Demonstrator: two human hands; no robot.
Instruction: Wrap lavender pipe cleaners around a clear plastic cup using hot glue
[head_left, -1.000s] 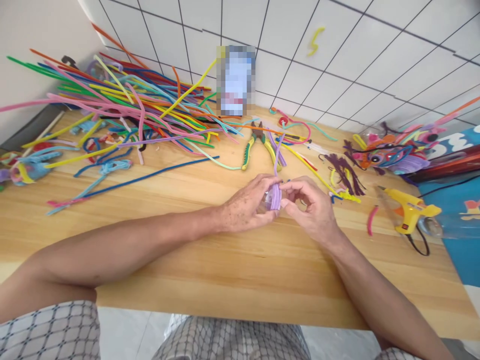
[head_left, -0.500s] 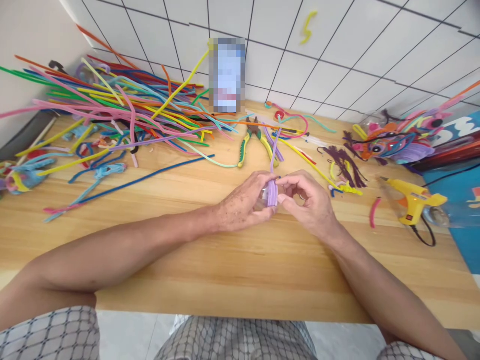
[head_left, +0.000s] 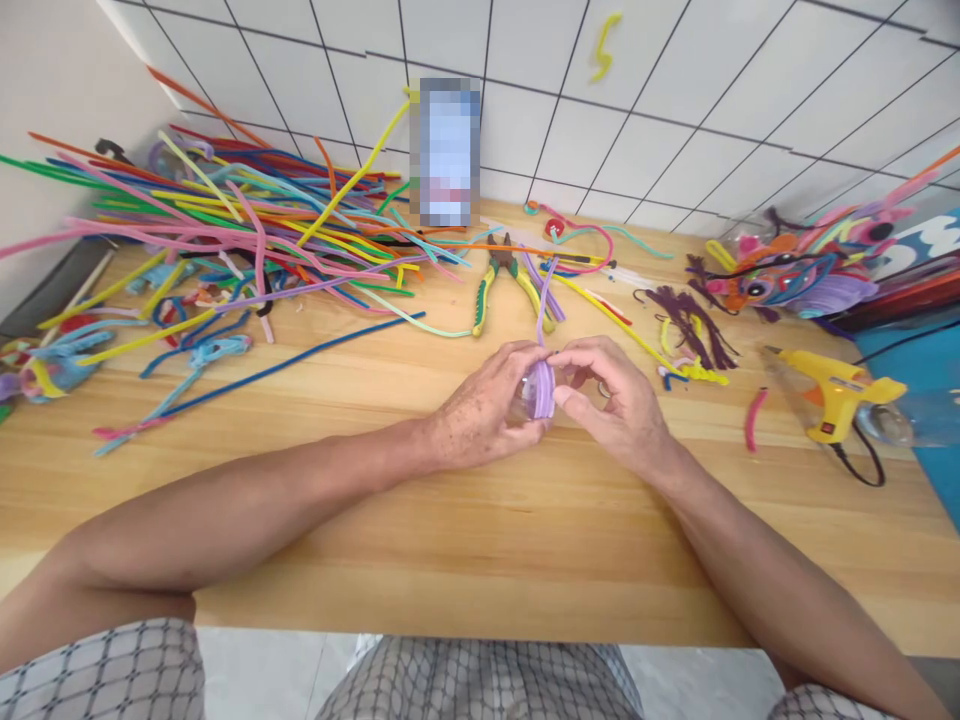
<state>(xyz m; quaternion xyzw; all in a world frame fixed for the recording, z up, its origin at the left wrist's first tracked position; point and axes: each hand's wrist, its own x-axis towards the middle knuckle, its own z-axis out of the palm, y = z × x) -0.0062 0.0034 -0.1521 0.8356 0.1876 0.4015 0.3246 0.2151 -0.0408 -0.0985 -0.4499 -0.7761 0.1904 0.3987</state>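
Observation:
My left hand is closed around a small clear plastic piece, rounded and see-through, above the middle of the table. Wound round its right side are several turns of lilac pipe cleaner. A loose length of that pipe cleaner sticks up past my left fingertips toward the pliers. My right hand is curled at the right side of the coil, with thumb and index finger pressed against the lilac strands. The fingers partly cover the plastic piece, so its full shape is hidden.
A big heap of coloured pipe cleaners fills the back left. A phone leans on the tiled wall. To the right lie a yellow glue gun, dark purple pipe cleaner scraps and a colourful pipe-cleaner figure. A blue pipe cleaner lies left.
The view has shifted slightly. Both hands keep nearly the same grip on the lilac-wrapped plastic piece, with only a very small movement of the fingers.

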